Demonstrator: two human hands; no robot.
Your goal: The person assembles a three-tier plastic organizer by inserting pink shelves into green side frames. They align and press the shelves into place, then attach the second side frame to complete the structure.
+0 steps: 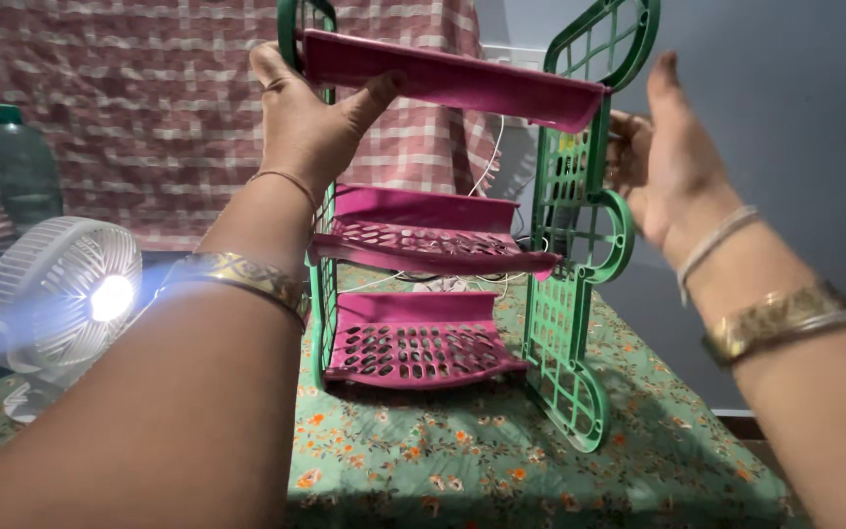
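A small plastic rack stands on a table covered by a green floral cloth (462, 460). It has two green lattice side panels (572, 294) and three pink perforated shelves. My left hand (307, 122) grips the left end of the top pink shelf (452, 78), thumb under its front edge. My right hand (663, 157) is open-palmed beside the right green panel, its fingers reaching behind the panel at the upper part. The middle shelf (433, 240) and bottom shelf (413, 343) sit between the panels. Both wrists wear bangles.
A white desk fan (56, 289) with a bright light at its centre stands at the left. Two plastic bottles (2, 171) are behind it. A red checked cloth (149, 108) hangs at the back. White cables (462, 279) lie behind the rack. The table's right edge drops to the floor.
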